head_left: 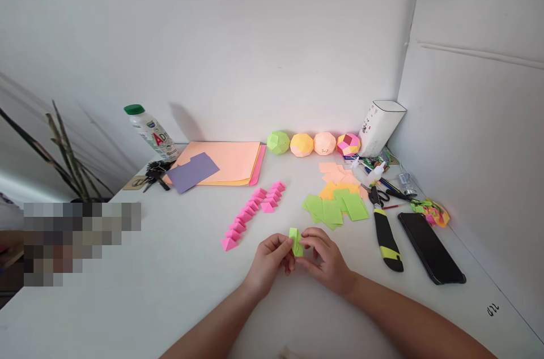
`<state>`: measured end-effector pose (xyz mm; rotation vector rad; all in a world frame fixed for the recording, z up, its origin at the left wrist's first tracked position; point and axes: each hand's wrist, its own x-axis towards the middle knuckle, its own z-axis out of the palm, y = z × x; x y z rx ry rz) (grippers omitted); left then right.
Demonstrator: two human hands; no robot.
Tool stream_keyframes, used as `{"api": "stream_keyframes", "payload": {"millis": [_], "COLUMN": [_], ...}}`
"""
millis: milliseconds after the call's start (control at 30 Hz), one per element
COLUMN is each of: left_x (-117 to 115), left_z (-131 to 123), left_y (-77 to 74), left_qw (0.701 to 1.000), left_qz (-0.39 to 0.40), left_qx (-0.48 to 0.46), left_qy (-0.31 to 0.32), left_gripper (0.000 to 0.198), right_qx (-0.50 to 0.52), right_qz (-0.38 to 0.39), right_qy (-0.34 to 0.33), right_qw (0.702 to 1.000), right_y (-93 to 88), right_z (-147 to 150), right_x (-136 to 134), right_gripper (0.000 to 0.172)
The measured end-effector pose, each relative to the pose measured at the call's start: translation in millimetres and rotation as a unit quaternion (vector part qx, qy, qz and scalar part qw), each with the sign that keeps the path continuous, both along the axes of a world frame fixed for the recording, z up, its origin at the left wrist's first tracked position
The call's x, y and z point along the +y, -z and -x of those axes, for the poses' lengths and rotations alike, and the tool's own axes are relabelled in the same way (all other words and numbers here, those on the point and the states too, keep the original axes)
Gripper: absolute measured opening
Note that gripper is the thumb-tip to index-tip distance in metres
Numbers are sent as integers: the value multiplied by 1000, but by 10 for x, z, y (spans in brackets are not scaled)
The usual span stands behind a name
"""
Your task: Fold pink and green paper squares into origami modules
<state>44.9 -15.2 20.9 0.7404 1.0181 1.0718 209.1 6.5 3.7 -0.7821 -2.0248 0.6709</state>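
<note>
A small folded piece of green paper (295,241) is held up between my two hands over the white table (170,285). My left hand (274,257) pinches its left edge between thumb and fingers. My right hand (325,257) has its thumb and fingertips on the right side of the same piece. Beyond them lie loose green paper sheets (334,212), with orange (334,191) and peach sheets (335,172) behind. Two rows of pink folded paper units (244,216) stand to the left of the hands.
Several faceted paper balls (278,142) line the wall. A utility knife (387,240) and a phone (431,247) lie at right, near scissors (378,196) and a white container (380,129). Large coloured sheets (229,161), a purple sheet (193,172), keys (157,174) and a bottle (153,133) are back left.
</note>
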Motion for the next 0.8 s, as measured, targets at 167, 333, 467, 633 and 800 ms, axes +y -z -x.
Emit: {"api": "stream_keyframes", "payload": {"millis": [167, 333, 467, 633, 800], "left_x": [-4, 6, 6, 6, 22], "left_z": [26, 43, 54, 58, 64], "left_y": [39, 44, 52, 59, 51], "left_qw": [999, 998, 997, 997, 996], "left_qz": [-1, 0, 2, 5, 1], "left_qx": [-40, -59, -69, -78, -77], "left_qy": [4, 19, 28, 29, 36], "left_gripper": [26, 24, 23, 22, 22], "right_qx": [11, 9, 2, 3, 5], "right_qz": [-6, -9, -22, -13, -1], "right_qy": [-11, -17, -19, -30, -32], "right_qw": [1000, 1000, 1000, 999, 999], "right_y": [-17, -19, 3, 3, -33], "right_z": [4, 5, 6, -6, -12], "right_x": [2, -14, -16, -9, -21], "right_gripper": [12, 11, 17, 13, 14]}}
